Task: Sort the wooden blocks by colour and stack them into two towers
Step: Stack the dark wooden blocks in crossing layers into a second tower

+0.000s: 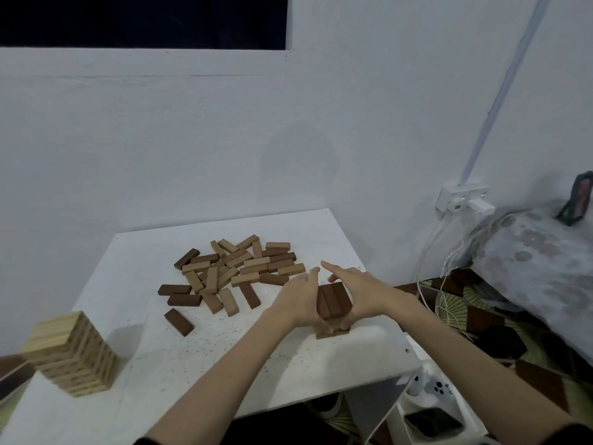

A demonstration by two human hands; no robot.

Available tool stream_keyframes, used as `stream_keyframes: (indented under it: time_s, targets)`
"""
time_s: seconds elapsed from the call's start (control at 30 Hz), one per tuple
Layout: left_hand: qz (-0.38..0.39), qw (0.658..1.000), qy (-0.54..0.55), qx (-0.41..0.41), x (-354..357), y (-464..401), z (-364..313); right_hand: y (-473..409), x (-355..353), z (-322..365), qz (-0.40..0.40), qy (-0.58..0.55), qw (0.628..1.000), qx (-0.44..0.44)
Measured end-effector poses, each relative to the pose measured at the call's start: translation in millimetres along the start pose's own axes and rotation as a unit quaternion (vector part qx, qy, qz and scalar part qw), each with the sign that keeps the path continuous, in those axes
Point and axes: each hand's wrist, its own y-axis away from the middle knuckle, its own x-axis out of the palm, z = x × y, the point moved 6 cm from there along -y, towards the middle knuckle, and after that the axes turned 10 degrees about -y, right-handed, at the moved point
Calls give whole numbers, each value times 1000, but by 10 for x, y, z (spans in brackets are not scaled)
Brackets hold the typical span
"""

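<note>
Two towers are begun: your pale tower [72, 353] stands tall, while your left hand [300, 301] and right hand [359, 292], fingers pressing flat, square the low dark stack [333, 300]; many loose blocks [231, 271] remain.

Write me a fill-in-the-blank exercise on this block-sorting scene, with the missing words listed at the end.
1. The finished light tower stands near the table's front ______ corner.
2. Both hands, the left hand and the right hand, press the sides of the ______ tower.
3. The top layer of that tower shows ______ blocks lying side by side.
4. The loose pile of mixed blocks lies ______ the hands, nearer the wall.

Missing words: left; dark; three; beyond
</note>
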Motion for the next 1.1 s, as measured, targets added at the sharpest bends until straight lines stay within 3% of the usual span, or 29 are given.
stream_keyframes:
  time_s: [0.37,1.1]
  targets:
    - [-11,998,55,-1,-12,3,5,-50,38,53,-5,-1,1000,-4]
    - [10,998,56,-16,57,10,56,29,-31,21,19,11,999,25]
